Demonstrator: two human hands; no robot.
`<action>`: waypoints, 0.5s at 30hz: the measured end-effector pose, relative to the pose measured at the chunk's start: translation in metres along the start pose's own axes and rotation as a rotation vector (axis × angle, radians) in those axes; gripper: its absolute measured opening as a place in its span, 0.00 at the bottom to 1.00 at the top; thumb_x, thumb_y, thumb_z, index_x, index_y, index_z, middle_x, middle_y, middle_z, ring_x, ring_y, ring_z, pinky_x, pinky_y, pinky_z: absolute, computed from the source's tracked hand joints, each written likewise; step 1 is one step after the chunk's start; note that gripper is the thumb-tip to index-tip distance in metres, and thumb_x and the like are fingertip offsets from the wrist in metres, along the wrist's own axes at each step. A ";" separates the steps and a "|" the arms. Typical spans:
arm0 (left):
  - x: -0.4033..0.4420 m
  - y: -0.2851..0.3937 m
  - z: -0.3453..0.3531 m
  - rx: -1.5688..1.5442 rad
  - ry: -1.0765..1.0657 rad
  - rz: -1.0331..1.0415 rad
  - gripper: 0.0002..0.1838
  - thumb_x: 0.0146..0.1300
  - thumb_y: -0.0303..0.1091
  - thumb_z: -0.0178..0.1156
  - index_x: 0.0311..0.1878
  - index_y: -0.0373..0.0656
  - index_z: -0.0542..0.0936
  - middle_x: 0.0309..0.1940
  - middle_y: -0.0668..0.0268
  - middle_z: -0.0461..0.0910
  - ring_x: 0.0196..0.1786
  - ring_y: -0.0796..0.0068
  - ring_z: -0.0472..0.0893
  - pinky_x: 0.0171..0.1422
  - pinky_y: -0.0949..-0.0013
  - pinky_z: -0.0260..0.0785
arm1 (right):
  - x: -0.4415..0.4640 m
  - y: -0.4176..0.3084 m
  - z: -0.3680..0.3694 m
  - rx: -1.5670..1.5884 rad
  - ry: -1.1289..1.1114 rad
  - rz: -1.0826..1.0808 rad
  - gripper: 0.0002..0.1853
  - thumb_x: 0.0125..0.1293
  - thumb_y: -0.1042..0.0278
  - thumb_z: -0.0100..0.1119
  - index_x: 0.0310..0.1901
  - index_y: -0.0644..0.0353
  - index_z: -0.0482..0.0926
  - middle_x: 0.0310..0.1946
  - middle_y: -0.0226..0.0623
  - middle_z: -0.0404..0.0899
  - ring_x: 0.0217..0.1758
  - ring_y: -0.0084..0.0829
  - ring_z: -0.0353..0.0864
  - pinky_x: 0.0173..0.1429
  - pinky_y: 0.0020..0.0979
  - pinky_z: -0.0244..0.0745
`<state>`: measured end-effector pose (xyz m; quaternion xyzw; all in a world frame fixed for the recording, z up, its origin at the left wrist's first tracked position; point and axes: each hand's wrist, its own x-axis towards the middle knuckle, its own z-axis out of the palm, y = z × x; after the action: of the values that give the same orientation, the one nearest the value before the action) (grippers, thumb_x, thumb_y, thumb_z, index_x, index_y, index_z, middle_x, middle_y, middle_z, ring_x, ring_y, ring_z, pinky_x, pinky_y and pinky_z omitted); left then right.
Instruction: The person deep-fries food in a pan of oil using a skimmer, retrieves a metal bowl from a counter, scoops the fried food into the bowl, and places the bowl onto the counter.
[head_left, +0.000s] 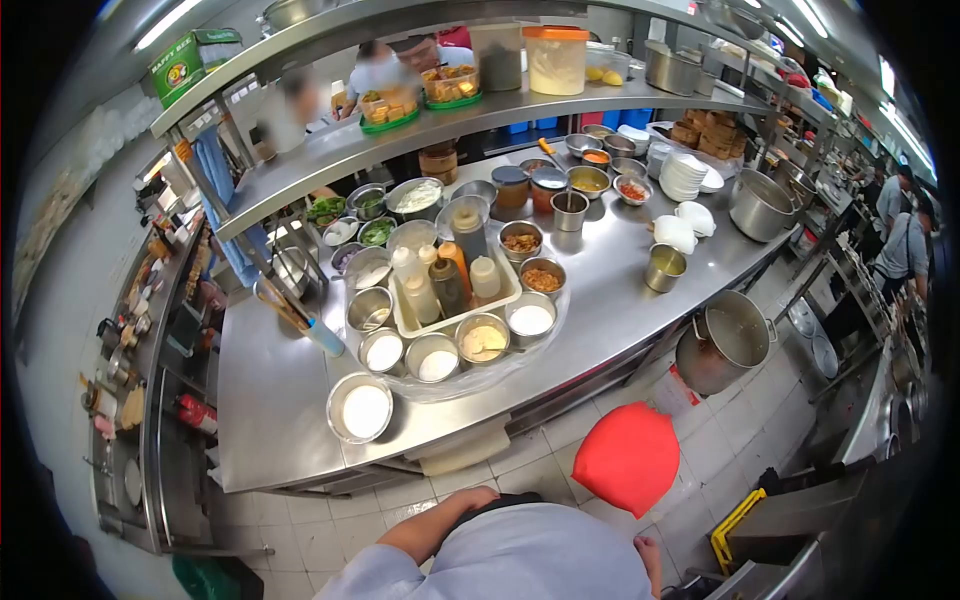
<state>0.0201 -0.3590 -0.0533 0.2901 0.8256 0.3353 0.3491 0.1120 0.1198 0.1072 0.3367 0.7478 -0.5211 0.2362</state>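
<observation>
My left hand [478,499] rests at my waist against dark cloth, in front of the steel counter's near edge. Its fingers are partly hidden, so their grip is unclear. My right hand [649,556] hangs low at my side, mostly cut off by my grey shirt. Closest to it is a smooth red object [628,458] over the floor, whose kind I cannot make out. On the steel counter [270,400], a metal bowl of white powder or paste [361,408] stands near the front edge. Behind it, squeeze bottles [450,285] fill a cream tray [512,290], ringed by metal containers of seasonings and sauces.
A large stockpot [728,345] stands right of the counter. White bowls [682,178] are stacked toward the back right. A steel shelf [560,104] crosses above, bearing food tubs. Co-workers are behind the shelf and at far right. A yellow frame [735,530] stands low right.
</observation>
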 end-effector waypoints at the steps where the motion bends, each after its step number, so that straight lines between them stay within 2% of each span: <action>1: -0.007 0.024 -0.020 -0.211 -0.094 -0.180 0.18 0.62 0.47 0.54 0.42 0.42 0.80 0.37 0.60 0.81 0.40 0.69 0.79 0.42 0.65 0.71 | 0.000 -0.004 0.003 0.002 -0.010 0.008 0.13 0.66 0.63 0.52 0.47 0.60 0.72 0.28 0.37 0.78 0.23 0.30 0.77 0.24 0.32 0.71; 3: -0.027 0.091 -0.071 -0.605 -0.168 -0.604 0.18 0.64 0.49 0.53 0.41 0.43 0.79 0.37 0.65 0.78 0.38 0.74 0.76 0.41 0.69 0.70 | 0.009 0.002 0.006 -0.006 -0.026 0.014 0.13 0.65 0.64 0.53 0.46 0.61 0.73 0.29 0.37 0.78 0.24 0.30 0.77 0.26 0.31 0.72; 4: -0.031 0.096 -0.075 -0.751 -0.070 -0.516 0.19 0.63 0.53 0.55 0.40 0.48 0.81 0.30 0.69 0.78 0.33 0.77 0.75 0.37 0.70 0.70 | 0.032 0.034 0.003 0.113 -0.070 -0.001 0.12 0.65 0.65 0.54 0.46 0.63 0.73 0.29 0.36 0.78 0.26 0.30 0.77 0.27 0.31 0.72; 5: -0.035 0.107 -0.086 -0.850 -0.028 -0.511 0.20 0.62 0.55 0.57 0.42 0.47 0.81 0.33 0.71 0.78 0.31 0.78 0.75 0.36 0.73 0.69 | 0.046 0.057 -0.002 0.227 -0.118 -0.015 0.12 0.64 0.66 0.54 0.45 0.64 0.74 0.29 0.36 0.79 0.28 0.29 0.78 0.29 0.31 0.73; 6: -0.033 0.110 -0.096 -0.942 -0.087 -0.501 0.21 0.63 0.54 0.57 0.46 0.46 0.80 0.37 0.70 0.78 0.33 0.78 0.77 0.37 0.73 0.71 | 0.047 0.066 -0.007 0.206 -0.133 -0.018 0.12 0.64 0.66 0.54 0.45 0.64 0.74 0.29 0.36 0.79 0.28 0.29 0.78 0.29 0.31 0.73; 7: -0.030 0.115 -0.107 -1.029 -0.146 -0.489 0.22 0.64 0.53 0.56 0.50 0.45 0.78 0.41 0.69 0.79 0.34 0.78 0.78 0.39 0.74 0.73 | 0.047 0.070 -0.009 0.154 -0.057 -0.055 0.12 0.64 0.67 0.55 0.44 0.66 0.74 0.29 0.36 0.79 0.29 0.30 0.77 0.29 0.32 0.73; 8: -0.029 0.122 -0.116 -1.039 -0.126 -0.493 0.22 0.64 0.53 0.56 0.50 0.45 0.78 0.41 0.69 0.79 0.34 0.78 0.78 0.39 0.74 0.73 | 0.048 0.072 -0.010 0.107 0.019 -0.094 0.12 0.63 0.68 0.55 0.44 0.67 0.74 0.29 0.36 0.78 0.31 0.30 0.77 0.30 0.32 0.74; 10: -0.025 0.149 -0.127 -1.404 -0.075 -0.267 0.25 0.66 0.51 0.55 0.58 0.43 0.72 0.47 0.65 0.78 0.42 0.76 0.80 0.43 0.73 0.76 | 0.034 0.059 -0.018 0.047 0.011 -0.090 0.12 0.64 0.68 0.54 0.44 0.66 0.74 0.29 0.37 0.78 0.29 0.30 0.77 0.29 0.32 0.74; 11: -0.020 0.156 -0.127 -1.406 -0.068 -0.269 0.25 0.66 0.51 0.55 0.58 0.43 0.72 0.47 0.65 0.78 0.42 0.76 0.80 0.43 0.73 0.76 | 0.026 0.050 -0.022 -0.006 0.019 -0.081 0.11 0.64 0.69 0.53 0.45 0.65 0.74 0.29 0.38 0.78 0.28 0.30 0.77 0.29 0.33 0.74; 13: -0.010 0.172 -0.121 -1.408 0.088 -0.188 0.24 0.69 0.47 0.51 0.62 0.43 0.67 0.52 0.63 0.77 0.48 0.74 0.80 0.48 0.72 0.76 | 0.028 0.052 -0.035 0.012 -0.039 -0.018 0.11 0.64 0.68 0.53 0.46 0.64 0.72 0.29 0.39 0.78 0.25 0.30 0.77 0.27 0.33 0.73; 14: -0.010 0.182 -0.117 -1.363 0.136 -0.202 0.24 0.69 0.46 0.51 0.62 0.43 0.67 0.57 0.62 0.74 0.50 0.72 0.79 0.50 0.69 0.75 | 0.029 0.052 -0.042 0.033 -0.094 0.046 0.12 0.65 0.67 0.52 0.47 0.62 0.71 0.29 0.40 0.78 0.23 0.31 0.76 0.24 0.33 0.72; 15: -0.017 0.194 -0.114 -1.369 0.142 -0.208 0.24 0.69 0.46 0.51 0.62 0.43 0.67 0.57 0.62 0.74 0.50 0.72 0.79 0.50 0.69 0.75 | 0.030 0.054 -0.048 0.028 -0.102 0.050 0.12 0.65 0.67 0.52 0.47 0.62 0.71 0.29 0.40 0.78 0.23 0.31 0.76 0.24 0.33 0.72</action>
<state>-0.0104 -0.2934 0.1603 -0.0988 0.4728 0.7634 0.4289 0.1325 0.1854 0.0688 0.3314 0.7190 -0.5419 0.2821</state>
